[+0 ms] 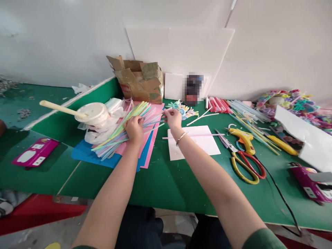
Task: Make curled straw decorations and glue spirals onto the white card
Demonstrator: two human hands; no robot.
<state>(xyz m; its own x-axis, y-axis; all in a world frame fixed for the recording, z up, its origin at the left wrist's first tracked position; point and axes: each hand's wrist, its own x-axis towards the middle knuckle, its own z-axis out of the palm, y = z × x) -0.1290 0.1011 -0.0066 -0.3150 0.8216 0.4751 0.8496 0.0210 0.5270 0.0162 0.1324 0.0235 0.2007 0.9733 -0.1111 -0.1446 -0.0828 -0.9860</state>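
Observation:
A bundle of pastel pipe cleaners (111, 145) in yellow, green, blue and lilac lies across pink and blue sheets. My left hand (135, 128) is on this bundle, its fingers curled closed around some of the stems. To its right, my right hand (173, 119) pinches the end of a pale blue pipe cleaner (154, 122) that stretches out from the bundle. Below that hand, a single lilac pipe cleaner (192, 135) lies across a white sheet of paper (197, 148). Small pastel pipe-cleaner flowers (183, 110) lie just beyond my right hand.
Scissors (243, 160) and a yellow glue gun (243, 138) with a black cord lie at right. A lidded cup (93, 114) with a straw stands left, before a cardboard box (141, 84). Purple devices (36, 152) sit at both sides. More pipe cleaners and colourful flowers fill the back right.

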